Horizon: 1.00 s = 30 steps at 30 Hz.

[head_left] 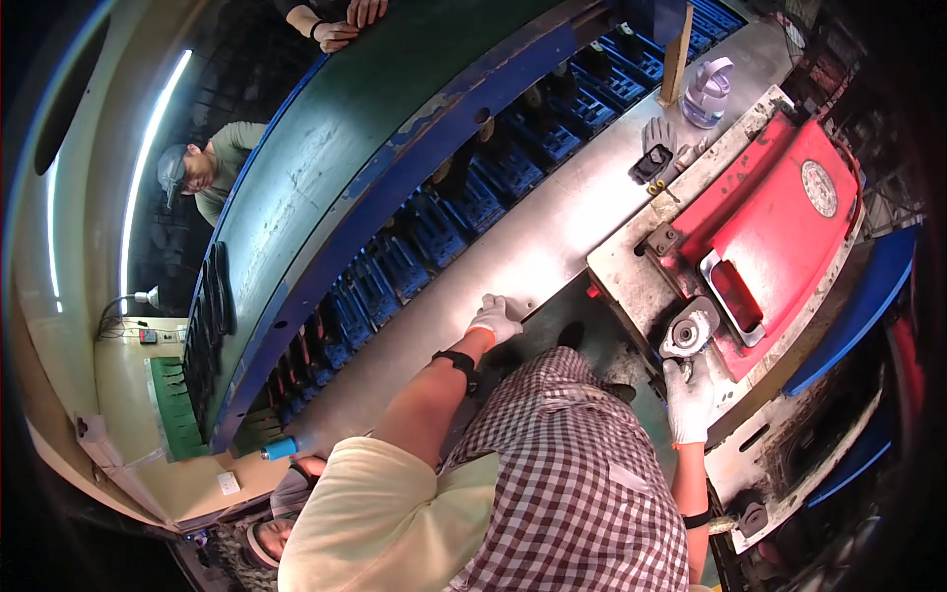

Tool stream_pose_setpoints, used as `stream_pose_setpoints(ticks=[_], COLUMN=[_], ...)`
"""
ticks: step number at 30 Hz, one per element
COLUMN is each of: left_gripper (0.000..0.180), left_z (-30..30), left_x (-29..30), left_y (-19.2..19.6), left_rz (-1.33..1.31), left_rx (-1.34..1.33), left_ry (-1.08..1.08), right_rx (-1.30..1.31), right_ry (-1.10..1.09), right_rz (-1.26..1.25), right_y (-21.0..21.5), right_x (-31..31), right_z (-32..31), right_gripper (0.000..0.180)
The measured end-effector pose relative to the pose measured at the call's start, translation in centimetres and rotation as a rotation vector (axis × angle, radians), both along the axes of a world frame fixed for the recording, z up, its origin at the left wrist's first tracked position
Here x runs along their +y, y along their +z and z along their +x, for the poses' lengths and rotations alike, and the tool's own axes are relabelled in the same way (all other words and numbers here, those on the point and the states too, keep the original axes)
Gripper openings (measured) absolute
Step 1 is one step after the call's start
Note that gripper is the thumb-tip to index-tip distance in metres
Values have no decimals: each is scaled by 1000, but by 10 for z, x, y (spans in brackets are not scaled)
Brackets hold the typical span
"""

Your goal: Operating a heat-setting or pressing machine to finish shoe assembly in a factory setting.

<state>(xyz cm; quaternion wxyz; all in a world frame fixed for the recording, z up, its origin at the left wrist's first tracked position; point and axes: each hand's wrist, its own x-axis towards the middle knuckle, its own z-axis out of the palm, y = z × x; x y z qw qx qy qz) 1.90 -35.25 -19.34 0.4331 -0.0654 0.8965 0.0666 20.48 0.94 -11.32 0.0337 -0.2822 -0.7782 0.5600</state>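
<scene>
My left hand (496, 319), in a white knit glove with an orange cuff, rests near the front edge of the metal table (434, 326), fingers stretched out and holding nothing. On the right, my right hand (690, 400) wears the same kind of glove. Its fingers are closed at the lower side of a round grey metal part (689, 332) with a hub in its middle. A small greyish bit shows between those fingers, too small to name. The round part sits at the near end of a red machine (769, 237) with a round emblem and a rectangular opening.
Beyond the table runs a green conveyor belt (306, 148) on a blue frame, dark flat pieces (212, 306) at its left end. A lilac bottle (706, 94), grey glove (658, 132) and black tray-like item (651, 164) lie up right. Co-workers (202, 173) stand across and at lower left.
</scene>
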Motion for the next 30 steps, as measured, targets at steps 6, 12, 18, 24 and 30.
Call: stream_pose_setpoints(ticks=[6, 12, 18, 24, 30], left_gripper=[81, 43, 61, 60, 40], left_z=[-38, -107, -180, -272, -332], left_x=[-54, -137, -151, -331, -380], left_y=[-32, -66, -52, -98, -144], left_rz=[299, 477, 771, 672, 824], left_rx=[248, 490, 481, 403, 117], left_ry=[380, 1256, 1524, 266, 372], right_rx=[-111, -94, -260, -315, -383], right_ry=[-36, -43, -103, -131, -130], right_rz=[47, 65, -52, 98, 119], right_y=[13, 16, 33, 34, 32], right_x=[-4, -3, -7, -9, -7], right_z=[-3, -1, -5, -10, -3], right_gripper=[37, 32, 40, 35, 40])
